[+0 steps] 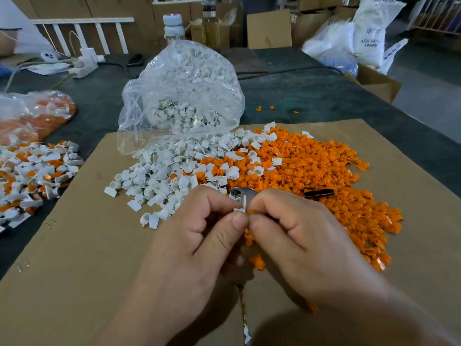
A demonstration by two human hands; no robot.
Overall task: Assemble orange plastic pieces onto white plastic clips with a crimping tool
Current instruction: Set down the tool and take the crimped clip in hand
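here, left hand [199, 236] pinches small white clip [242, 206]; right hand [301, 233], orange piece [252, 211].

Dim, even indoor light; soft shadow at bottom right; wide-angle edge bending; background slightly blurred.

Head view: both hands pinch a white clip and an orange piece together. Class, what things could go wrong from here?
1. The white clip in the left hand and the orange piece in the right hand are small; either may slip into the loose pile.
2. Fingertips sit close to the crimping tool, so they might get nipped.
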